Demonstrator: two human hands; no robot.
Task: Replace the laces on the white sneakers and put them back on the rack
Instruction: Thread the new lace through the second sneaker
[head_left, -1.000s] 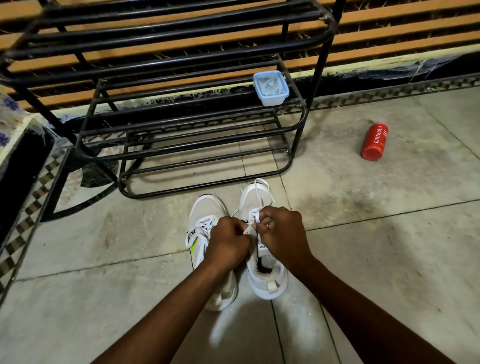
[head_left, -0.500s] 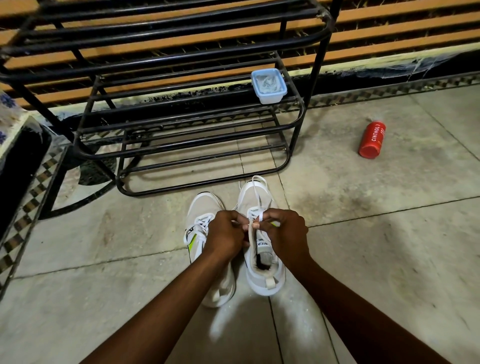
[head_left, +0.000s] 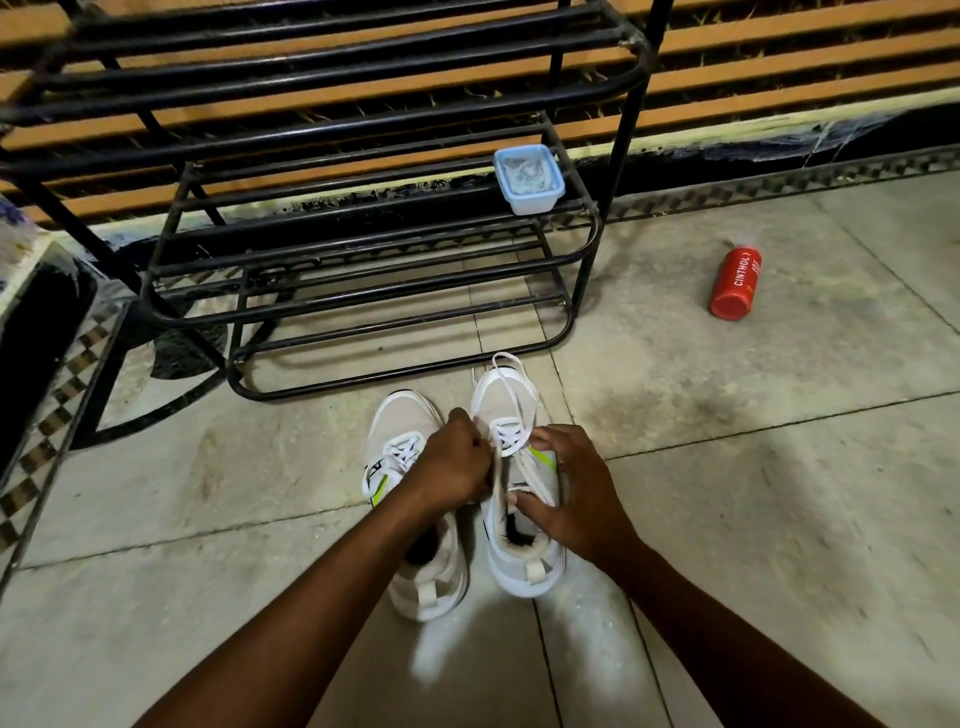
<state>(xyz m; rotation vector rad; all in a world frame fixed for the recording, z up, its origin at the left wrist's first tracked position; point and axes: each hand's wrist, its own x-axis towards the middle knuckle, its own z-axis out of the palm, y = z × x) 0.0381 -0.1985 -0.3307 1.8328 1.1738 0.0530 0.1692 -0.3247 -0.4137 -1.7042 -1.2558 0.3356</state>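
White sneakers stand side by side on the floor (head_left: 727, 519), toes toward the rack (head_left: 363, 306), just short of its lowest bars. The right sneaker (head_left: 511, 525) is laced at the upper eyelets, and its lace (head_left: 506, 384) runs forward in a loose loop over the toe. The left sneaker (head_left: 410, 467) sits touching or just beside it, partly hidden under the left forearm. The left hand (head_left: 454, 460) is curled into a fist at the inner edge of the right sneaker's tongue, fingers closed on the lace or the shoe's edge; which one I cannot tell. The right hand (head_left: 569, 493) rests on the outer side of the right sneaker, fingers spread and bent over its collar, thumb at the opening. A small blue-rimmed tub (head_left: 528, 179) sits on the rack's middle shelf at its right end. A red bottle (head_left: 735, 283) lies on its side well off to the right.
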